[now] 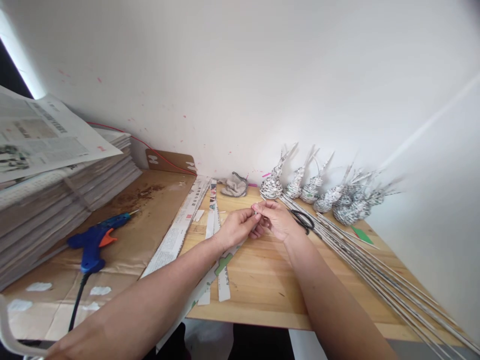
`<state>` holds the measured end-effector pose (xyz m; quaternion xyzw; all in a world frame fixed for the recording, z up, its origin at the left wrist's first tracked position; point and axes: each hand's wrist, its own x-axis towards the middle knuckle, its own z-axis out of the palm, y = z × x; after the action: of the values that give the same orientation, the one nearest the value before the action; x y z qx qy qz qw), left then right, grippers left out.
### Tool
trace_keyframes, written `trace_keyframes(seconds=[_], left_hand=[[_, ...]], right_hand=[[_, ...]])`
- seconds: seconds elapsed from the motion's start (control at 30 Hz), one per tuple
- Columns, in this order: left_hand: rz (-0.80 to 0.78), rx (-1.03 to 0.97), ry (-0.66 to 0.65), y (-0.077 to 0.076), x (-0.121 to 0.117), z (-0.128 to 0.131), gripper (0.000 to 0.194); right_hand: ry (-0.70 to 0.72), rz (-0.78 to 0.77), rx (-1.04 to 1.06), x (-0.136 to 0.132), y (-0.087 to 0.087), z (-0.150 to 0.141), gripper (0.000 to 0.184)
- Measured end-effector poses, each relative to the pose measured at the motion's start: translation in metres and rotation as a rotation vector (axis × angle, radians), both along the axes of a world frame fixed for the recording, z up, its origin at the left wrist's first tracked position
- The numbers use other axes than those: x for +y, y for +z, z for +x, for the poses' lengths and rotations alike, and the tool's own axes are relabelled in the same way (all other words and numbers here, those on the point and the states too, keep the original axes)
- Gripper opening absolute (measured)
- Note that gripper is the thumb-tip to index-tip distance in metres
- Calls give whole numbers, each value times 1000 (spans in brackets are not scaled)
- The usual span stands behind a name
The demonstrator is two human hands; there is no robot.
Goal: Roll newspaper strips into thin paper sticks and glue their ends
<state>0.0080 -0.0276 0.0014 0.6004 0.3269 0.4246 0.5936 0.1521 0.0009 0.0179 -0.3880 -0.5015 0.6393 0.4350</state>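
Observation:
Above the middle of the wooden table, my left hand (240, 227) and my right hand (275, 218) meet, fingertips pinched together. Both are closed on the upper end of a long newspaper strip (225, 261) with green print. From there the strip slants down to the left, passing behind my left forearm and below the table's front edge. The small end between my fingertips is mostly hidden. Loose paper strips (224, 285) lie on the wood under my left wrist. Black-handled scissors (303, 220) rest just right of my right hand, partly covered by it.
Several woven paper figures (271, 186) line the wall at the back right. Thin rolled paper sticks (356, 262) run along the right side. A blue glue gun (95, 240) lies on cardboard (150, 200) beside a newspaper stack (67, 195). A grey cloth (234, 185) sits behind my hands.

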Motion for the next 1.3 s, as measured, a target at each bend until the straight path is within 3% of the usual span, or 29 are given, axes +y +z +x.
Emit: trace_keyframes(seconds=[0.23, 0.4, 0.6, 0.8, 0.97, 1.13, 1.3], left_hand=[[-59, 16, -2, -2, -1, 1, 41], [-114, -18, -13, 2, -2, 1, 43], [-127, -11, -22, 5, -3, 1, 44], [-150, -24, -37, 5, -1, -2, 46], [-149, -24, -51, 4, 0, -1, 46], [-149, -23, -49, 1, 0, -1, 48], [-123, 0, -50, 1, 0, -1, 48]], right_hand=[[-28, -45, 39, 0, 0, -1, 30], [51, -39, 1, -1, 3, 3, 26], [-26, -28, 29, -1, 6, 1, 30], [85, -7, -44, 0, 4, 4, 27], [-44, 16, -5, 1, 4, 3, 29], [80, -29, -36, 1, 3, 6, 26], [4, -26, -18, 3, -1, 4, 26]])
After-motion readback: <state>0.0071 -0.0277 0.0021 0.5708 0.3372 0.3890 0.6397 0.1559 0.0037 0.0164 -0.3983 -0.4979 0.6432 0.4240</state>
